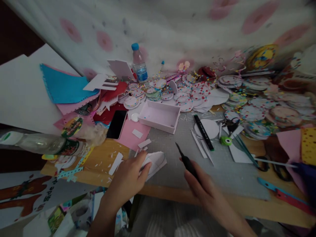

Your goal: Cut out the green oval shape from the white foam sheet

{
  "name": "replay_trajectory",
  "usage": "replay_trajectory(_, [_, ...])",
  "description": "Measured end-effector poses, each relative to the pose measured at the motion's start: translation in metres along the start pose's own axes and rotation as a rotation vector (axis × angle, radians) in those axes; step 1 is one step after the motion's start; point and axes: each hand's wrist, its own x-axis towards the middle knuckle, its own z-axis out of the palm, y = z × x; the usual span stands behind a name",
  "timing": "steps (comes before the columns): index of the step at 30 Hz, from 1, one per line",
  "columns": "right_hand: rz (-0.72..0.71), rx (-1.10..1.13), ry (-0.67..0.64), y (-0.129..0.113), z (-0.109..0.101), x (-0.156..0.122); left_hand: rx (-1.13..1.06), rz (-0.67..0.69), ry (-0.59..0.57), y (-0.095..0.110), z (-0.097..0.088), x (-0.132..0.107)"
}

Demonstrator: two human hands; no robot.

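My left hand (129, 176) rests on a white folded paper piece (155, 162) at the near edge of the grey cutting mat (222, 171), fingers curled over its left side. My right hand (201, 184) is closed around a black craft knife (186, 161), whose blade tip points up and away, just right of the paper. The knife is above the mat and not touching the paper.
A pink open box (160, 116), black phone (117, 124), black marker (203, 131), green tape measure (225, 141), scissors (274, 166) and several round confetti discs (187, 95) crowd the wooden table (103, 158). A water bottle (139, 64) stands at the back; another bottle (44, 144) lies at left.
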Motion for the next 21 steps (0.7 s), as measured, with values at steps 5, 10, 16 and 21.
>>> replay_trajectory(5, [-0.083,-0.297,-0.089,-0.015,0.008,-0.011,-0.124,0.013,0.010,0.008,0.011,-0.016])
replay_trajectory(10, [-0.265,-0.396,-0.144,-0.026,0.010,-0.022,-0.072,0.070,0.045,0.020,0.032,-0.037])
replay_trajectory(16, [-0.289,-0.419,-0.167,-0.032,0.001,-0.023,-0.052,0.108,0.136,0.023,0.037,-0.038])
replay_trajectory(21, [-0.285,-0.406,-0.171,-0.035,-0.006,-0.023,-0.039,0.119,0.187,0.023,0.034,-0.036])
